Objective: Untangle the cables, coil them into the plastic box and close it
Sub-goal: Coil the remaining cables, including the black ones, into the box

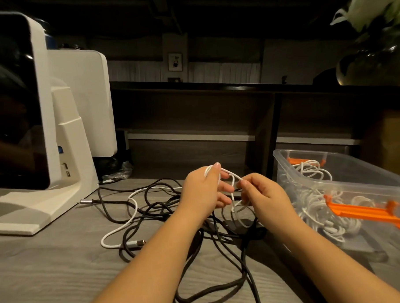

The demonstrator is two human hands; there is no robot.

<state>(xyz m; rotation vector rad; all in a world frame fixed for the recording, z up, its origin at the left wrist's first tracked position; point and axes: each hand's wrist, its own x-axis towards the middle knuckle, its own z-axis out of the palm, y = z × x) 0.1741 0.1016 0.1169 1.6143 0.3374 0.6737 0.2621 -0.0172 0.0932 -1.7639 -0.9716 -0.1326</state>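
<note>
Count: 2 hands, left [204, 190] and right [264, 194]. 1 clear plastic box [347, 181] with 2 orange latches [366, 211]. 2 white monitors [55, 111]. 1 loose white cable [128, 218]; black cables [151, 213] too tangled to count. 1 vase [374, 68]. 1 counter [62, 272].

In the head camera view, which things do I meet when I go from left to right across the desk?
White monitor stand → silver plug of a black cable → loose white cable → left hand → right hand → clear plastic box with orange latches.
</note>
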